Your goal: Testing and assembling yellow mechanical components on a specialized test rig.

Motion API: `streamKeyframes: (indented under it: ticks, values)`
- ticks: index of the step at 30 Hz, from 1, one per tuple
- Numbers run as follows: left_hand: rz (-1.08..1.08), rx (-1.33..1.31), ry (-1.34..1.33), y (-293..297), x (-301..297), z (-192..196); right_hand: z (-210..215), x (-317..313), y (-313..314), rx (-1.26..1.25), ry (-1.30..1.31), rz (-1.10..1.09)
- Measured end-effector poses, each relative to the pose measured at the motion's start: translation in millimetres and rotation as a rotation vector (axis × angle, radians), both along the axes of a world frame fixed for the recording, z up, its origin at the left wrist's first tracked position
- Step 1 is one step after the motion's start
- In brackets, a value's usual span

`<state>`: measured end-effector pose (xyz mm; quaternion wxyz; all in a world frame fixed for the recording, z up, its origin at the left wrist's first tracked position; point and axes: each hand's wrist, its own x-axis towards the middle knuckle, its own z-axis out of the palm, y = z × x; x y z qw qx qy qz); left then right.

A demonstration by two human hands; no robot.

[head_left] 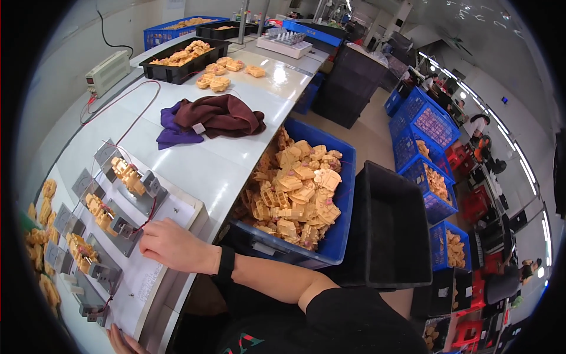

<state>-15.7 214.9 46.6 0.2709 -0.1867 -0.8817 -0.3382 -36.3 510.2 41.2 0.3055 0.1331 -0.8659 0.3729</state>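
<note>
My right hand, with a black band at the wrist, is closed beside the grey base of a test fixture. Its curled fingertips are hidden, near a red and black wire. Several such fixtures stand in a row on a white board. Three hold tan plastic parts: one at the far end, one in the middle and one closer to me. No tan part shows in the nearest fixture. Only the outstretched fingers of my left hand show, at the board's near edge.
A blue crate full of tan parts stands right of the table, beside a black bin. Brown and purple cloths lie on the table. Beyond are loose parts, a black tray and a power supply.
</note>
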Motion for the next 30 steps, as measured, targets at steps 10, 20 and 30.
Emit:
streamKeyframes:
  ticks: [10,20,30]
  values:
    - [0.004,-0.031,0.023,-1.1,0.0,-1.5,3.3,2.6,1.5,0.008,0.015,0.004]
    - [0.009,-0.071,-0.011,-11.6,-4.1,-10.2,29.4,16.7,-31.7,-0.042,0.132,0.076]
    - [0.025,0.029,-0.149,-24.6,-3.0,-36.6,12.4,5.3,-70.1,0.182,-0.044,0.269]
